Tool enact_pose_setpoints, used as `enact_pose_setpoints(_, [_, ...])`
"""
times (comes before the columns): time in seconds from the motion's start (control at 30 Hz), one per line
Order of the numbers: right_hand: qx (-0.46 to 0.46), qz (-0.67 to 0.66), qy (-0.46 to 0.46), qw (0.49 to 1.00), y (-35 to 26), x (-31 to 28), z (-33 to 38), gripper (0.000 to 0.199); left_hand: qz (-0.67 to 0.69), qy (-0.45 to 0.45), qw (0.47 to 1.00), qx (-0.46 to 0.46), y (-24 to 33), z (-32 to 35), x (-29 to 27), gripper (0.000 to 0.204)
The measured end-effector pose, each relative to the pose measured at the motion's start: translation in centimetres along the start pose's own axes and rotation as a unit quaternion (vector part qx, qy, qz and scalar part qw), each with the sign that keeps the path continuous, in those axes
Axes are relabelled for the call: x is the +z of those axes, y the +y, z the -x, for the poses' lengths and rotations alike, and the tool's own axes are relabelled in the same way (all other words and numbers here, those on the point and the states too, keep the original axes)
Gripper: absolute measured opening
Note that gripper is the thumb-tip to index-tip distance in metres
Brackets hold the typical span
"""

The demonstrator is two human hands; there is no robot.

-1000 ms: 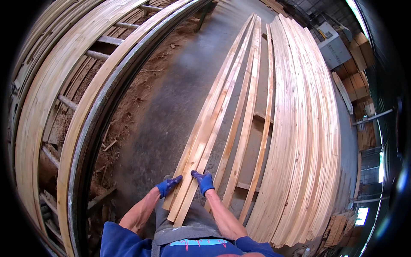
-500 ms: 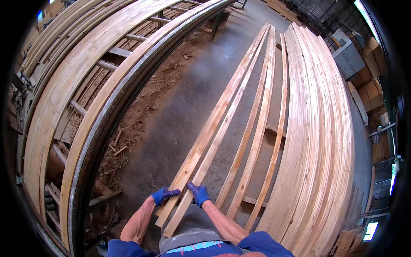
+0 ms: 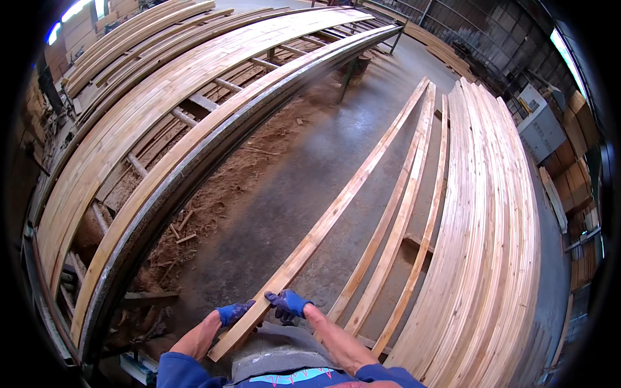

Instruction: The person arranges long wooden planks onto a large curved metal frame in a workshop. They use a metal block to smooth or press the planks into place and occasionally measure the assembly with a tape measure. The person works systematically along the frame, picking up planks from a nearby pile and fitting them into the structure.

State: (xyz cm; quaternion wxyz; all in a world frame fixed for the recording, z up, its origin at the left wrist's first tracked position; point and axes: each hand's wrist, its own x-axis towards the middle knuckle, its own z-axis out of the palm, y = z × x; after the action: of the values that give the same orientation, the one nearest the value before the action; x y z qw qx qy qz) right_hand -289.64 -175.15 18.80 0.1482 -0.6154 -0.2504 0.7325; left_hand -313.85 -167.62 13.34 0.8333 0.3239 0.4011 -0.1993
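Two hands clamp long plank [image 3: 336, 213] near end: left hand [image 3: 234, 313], right hand [image 3: 288, 302]; plank points away, up-right.

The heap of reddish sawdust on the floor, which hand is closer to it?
Left. The left hand sits on the sawdust side of the long pale wooden plank; the right hand is beyond it.

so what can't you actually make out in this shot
- Near end of the long plank, head view: it runs under the hands, left hand and right hand, and the person's body.
- Grey machine at right: small, bent by the fisheye rim.
- Floor under the left rack: hidden by boards and sawdust.
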Motion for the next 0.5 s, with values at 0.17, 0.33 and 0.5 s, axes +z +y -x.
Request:
enact_pose_setpoints(0.17, [-0.052,-0.057,0.033,0.996,-0.9,-6.2,0.8,0.054,-0.192,0.143,0.971,0.028,1.0,1.7,0.0,0.053])
enact_pose_setpoints(0.33, [-0.048,-0.43,0.213,0.876,-0.1,-16.5,-6.4,0.058,-0.13,0.125,0.984,0.006,2.3,2.9,-3.5,0.061])
enact_pose_setpoints(0.5, [-0.106,-0.418,0.244,0.869,-7.0,-16.5,-12.1,0.058,-0.218,0.177,0.96,-0.008,6.2,6.3,-4.0,0.07])
